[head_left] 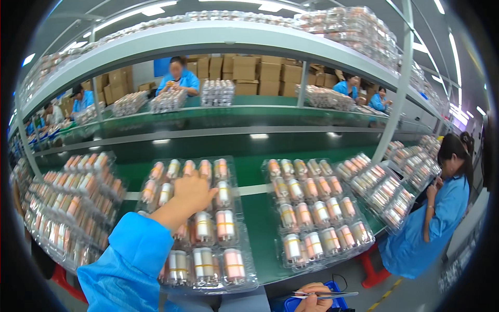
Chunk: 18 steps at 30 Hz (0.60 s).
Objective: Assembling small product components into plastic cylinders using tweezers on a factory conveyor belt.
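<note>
My left hand, in a blue sleeve, reaches over a clear plastic tray in front of me. Its thumb is held apart from the fingers, so the hand looks open; the fingertips are partly hidden among the far rows. Pairs of small cylinders, pink, white or grey with yellow bands, stand in the tray's pockets, such as a banded pink pair beside the hand. Low at the bottom edge, my right hand is closed on metal tweezers, which point to the right above a blue container.
A second filled tray lies to the right, with stacked trays at the left. More trays lie at the far right near a co-worker in blue. A shelf with posts spans above the green bench. Co-workers sit opposite.
</note>
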### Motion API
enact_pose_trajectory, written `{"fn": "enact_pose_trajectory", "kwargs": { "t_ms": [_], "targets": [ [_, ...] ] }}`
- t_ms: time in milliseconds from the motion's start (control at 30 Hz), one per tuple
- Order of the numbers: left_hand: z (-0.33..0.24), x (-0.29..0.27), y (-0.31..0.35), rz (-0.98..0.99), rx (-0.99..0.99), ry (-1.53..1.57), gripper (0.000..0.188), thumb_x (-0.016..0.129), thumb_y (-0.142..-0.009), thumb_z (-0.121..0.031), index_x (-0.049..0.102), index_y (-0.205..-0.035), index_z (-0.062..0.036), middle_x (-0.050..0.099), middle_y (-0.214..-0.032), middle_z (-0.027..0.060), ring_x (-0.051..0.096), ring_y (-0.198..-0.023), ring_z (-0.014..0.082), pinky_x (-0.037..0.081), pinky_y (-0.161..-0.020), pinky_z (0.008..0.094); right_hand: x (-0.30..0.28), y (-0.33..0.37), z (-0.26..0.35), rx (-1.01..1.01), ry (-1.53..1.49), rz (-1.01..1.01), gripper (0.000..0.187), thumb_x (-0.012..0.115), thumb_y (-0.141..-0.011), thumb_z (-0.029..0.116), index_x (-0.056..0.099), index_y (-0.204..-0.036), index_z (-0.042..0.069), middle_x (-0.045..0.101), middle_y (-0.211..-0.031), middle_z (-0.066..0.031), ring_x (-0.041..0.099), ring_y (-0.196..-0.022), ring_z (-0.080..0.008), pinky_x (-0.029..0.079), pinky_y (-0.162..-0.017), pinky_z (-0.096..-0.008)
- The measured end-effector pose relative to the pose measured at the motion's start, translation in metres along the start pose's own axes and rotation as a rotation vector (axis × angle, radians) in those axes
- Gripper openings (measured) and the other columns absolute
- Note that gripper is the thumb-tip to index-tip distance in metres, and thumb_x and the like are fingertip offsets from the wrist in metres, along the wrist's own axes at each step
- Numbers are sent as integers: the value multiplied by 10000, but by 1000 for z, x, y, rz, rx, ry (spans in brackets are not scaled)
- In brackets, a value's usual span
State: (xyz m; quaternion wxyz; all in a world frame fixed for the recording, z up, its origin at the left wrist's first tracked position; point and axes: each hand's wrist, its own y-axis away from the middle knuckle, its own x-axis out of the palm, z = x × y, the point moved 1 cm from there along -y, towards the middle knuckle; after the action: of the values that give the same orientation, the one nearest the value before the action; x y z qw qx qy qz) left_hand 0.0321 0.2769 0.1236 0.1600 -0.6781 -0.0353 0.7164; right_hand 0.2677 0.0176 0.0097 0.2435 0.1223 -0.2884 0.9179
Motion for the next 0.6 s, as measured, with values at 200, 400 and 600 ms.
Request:
{"fn": "enact_pose_trajectory", "kwargs": {
  "t_ms": [200, 400, 600],
  "targets": [
    [-4, 11, -5, -281, 105, -79, 524, 567, -849, -461, 633, -1121, -18, 599, -1074, 201, 572, -1026, 312, 424, -856, 485, 4, -5, 6, 1, 36, -10, 106, 534, -886, 67, 562, -873, -34, 565, -858, -155, 540, -721, -181, 476, -652, -288],
    [-6, 29, -2, -475, 364, -3, 443, 648, -816, -361, 575, -1060, 1, 586, -1031, 182, 550, -1014, 322, 409, -856, 501, 14, -5, 11, -2, 61, -13, 102, 520, -885, 41, 572, -852, -41, 579, -832, -150, 542, -692, -170, 473, -634, -277],
    [-11, -8, 4, -128, 178, 704, 389, 746, -725, -143, 433, -934, -44, 527, -910, 122, 592, -905, 275, 467, -780, 400, 18, -1, 7, 31, 3, 38, 96, 505, -895, 42, 554, -898, -40, 562, -874, -159, 546, -718, -177, 482, -655, -280]
  ]
}}
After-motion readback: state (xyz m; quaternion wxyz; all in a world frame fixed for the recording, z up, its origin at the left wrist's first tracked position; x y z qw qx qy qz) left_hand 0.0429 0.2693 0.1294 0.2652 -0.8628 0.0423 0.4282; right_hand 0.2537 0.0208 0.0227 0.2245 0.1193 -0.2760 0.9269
